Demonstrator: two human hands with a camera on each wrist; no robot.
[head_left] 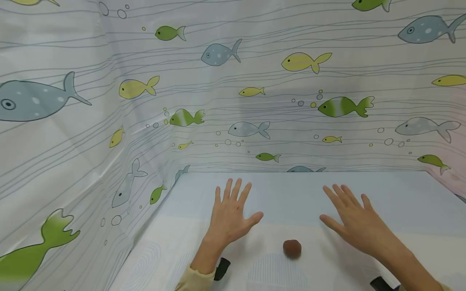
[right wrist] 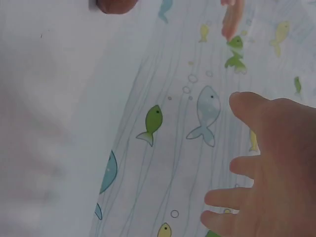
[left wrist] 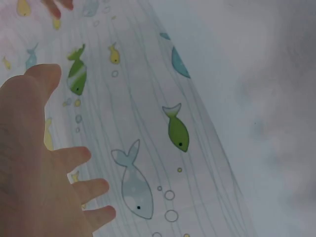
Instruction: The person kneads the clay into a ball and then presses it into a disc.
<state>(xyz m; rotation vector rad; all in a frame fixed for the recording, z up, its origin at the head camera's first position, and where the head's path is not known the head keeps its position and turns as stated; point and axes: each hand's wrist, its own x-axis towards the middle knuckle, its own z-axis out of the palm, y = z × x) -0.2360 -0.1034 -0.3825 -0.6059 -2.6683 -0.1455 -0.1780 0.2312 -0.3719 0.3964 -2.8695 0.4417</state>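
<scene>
Left hand [head_left: 230, 216] and right hand [head_left: 354, 224] spread wide, flat, fingers straight, holding nothing. Between them, nearer: small round brown ball [head_left: 292, 248], matte, on smooth pale table [head_left: 400, 194]. Glossy fish-print sheet [head_left: 255, 81] behind

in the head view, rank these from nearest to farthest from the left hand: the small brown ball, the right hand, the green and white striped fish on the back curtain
Measured from the left hand:
1. Small brown ball, on the table just to its right, nearer the person.
2. Right hand, farther right, past the ball.
3. Green and white striped fish, up on the back curtain, right of centre.
</scene>
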